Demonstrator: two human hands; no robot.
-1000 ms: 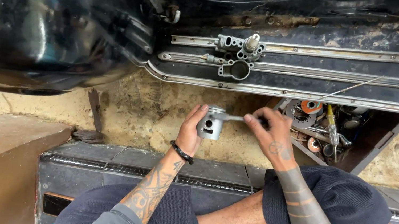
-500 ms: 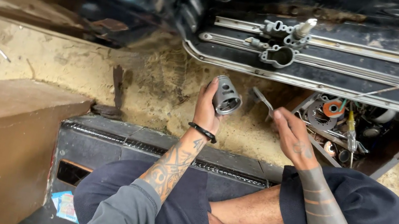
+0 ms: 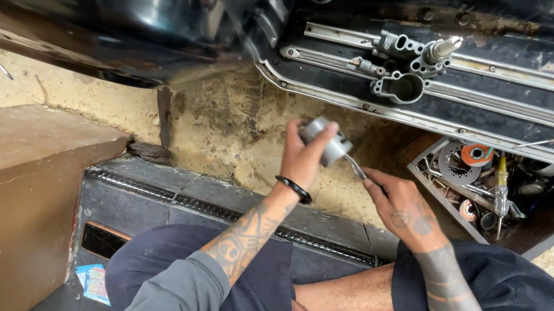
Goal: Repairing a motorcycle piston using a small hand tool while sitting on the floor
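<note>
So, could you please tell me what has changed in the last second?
The left hand lifted the grey metal cylinder and turned it. The right hand drew the thin tool out, then brought its tip back against it. Both grips and the tray of parts are unchanged.

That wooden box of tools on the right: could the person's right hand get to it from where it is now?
Probably yes. The right hand lies just left of the tool box, whose top is open, and nothing stands between them. But its fingers already hold a thin metal tool, so that hand is busy.
</note>
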